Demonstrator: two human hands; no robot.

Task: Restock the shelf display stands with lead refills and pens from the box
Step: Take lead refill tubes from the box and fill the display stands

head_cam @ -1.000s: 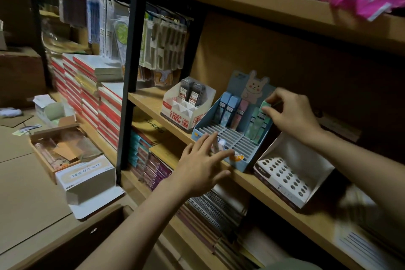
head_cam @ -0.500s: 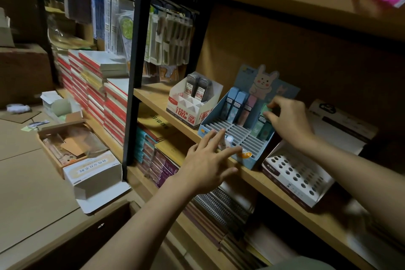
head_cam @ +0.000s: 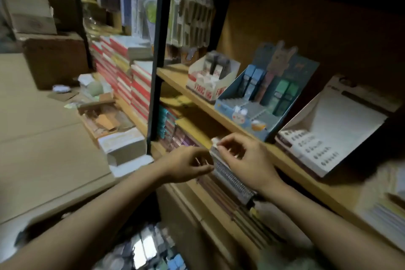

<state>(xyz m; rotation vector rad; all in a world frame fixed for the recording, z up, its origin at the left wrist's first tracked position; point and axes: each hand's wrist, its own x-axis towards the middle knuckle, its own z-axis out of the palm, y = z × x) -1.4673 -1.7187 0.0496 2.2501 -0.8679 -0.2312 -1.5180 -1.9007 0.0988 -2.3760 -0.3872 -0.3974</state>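
right hand (head_cam: 247,160) pinches a small white item (head_cam: 215,140); left hand (head_cam: 186,165) curled, grip unclear; labels blurred.

Both hands have come away from the blue stand (head_cam: 258,103). The right hand (head_cam: 247,160) now pinches a small white thing (head_cam: 215,140) beside the left hand (head_cam: 186,165).

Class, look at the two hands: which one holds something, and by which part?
The right hand pinches a small whitish item by its edge with its fingertips; what it is cannot be told. The left hand shows no held thing.
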